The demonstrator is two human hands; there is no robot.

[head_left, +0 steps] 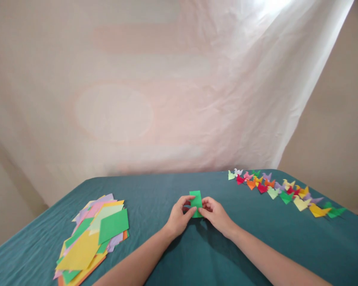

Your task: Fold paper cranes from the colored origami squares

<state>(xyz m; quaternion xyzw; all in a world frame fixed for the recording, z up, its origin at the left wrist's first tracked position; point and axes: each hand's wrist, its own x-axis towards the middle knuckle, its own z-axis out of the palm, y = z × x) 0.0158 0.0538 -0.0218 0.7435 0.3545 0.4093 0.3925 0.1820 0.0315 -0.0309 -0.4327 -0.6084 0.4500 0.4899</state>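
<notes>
A small green piece of paper (196, 201), folded into a narrow upright rectangle, is held up just above the table in front of me. My left hand (180, 215) pinches its left edge, with the thumb across the lower front. On the other side, my right hand (215, 214) grips the lower right edge between thumb and curled fingers. The fingers behind the paper are partly hidden.
At left lies a loose pile of coloured paper sheets (80, 250). Rows of small folded paper birds (273, 192) in many colours stand at right. A dark green cloth (155, 186) covers the table, and a pale sheet (179, 99) hangs behind it.
</notes>
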